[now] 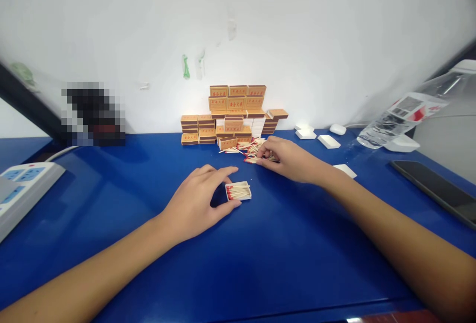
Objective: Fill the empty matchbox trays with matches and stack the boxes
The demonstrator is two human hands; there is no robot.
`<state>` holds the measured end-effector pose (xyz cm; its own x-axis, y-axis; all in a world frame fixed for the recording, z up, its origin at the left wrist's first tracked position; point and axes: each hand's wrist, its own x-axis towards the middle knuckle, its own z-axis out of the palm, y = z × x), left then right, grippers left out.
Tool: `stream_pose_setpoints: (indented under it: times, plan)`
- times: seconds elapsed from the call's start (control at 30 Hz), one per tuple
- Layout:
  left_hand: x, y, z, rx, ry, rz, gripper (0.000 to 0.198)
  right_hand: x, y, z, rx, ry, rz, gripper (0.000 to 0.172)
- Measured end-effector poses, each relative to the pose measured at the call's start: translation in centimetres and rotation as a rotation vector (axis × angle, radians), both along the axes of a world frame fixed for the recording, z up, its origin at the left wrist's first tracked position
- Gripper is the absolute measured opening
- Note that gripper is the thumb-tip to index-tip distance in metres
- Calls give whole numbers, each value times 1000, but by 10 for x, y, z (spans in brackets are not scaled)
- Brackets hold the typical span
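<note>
My left hand (199, 199) curves around a small white matchbox tray (250, 196) on the blue tabletop. Its thumb rests along the near side and a finger touches the far left corner, while the index finger is stretched out above. Red-tipped matches (238, 192) lie side by side in the tray. Beyond it, a loose heap of matches (253, 148) spreads in front of stacked matchboxes. At the front of this heap my right hand (288, 157) is closed, thumb and fingers pinching matches; how many is hidden.
Orange-brown matchboxes (237, 104) stand stacked against the white wall. White empty trays (329, 141) lie on the right, near an earbud case (337, 129), a tilted plastic bottle (401, 115) and a phone (435, 184). A power strip (29, 189) sits at the left.
</note>
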<state>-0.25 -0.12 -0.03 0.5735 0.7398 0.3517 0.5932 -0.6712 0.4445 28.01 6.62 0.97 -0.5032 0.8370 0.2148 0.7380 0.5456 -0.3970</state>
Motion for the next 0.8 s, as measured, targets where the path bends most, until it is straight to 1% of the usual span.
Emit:
stream_pose_setpoints:
  times: [0.13,0.27,0.33,0.5,0.67,0.8]
  plan:
    - [0,1,0,5,6,8,58,-3,-7,5,-26,-15,17,22]
    - [-1,1,-1,5,13,8,59,-6,-8,3,-24,14,101,27]
    - [-2,2,-1,6,16,7,59,-8,-8,2,-35,25,117,29]
    - [-2,2,-1,20,13,6,57,-9,-10,5,-91,11,60,30]
    - [-2,2,0,12,17,10,58,-3,-13,6,-150,-11,57,35]
    - [-2,2,-1,11,16,5,58,2,-13,6,-183,-40,36,31]
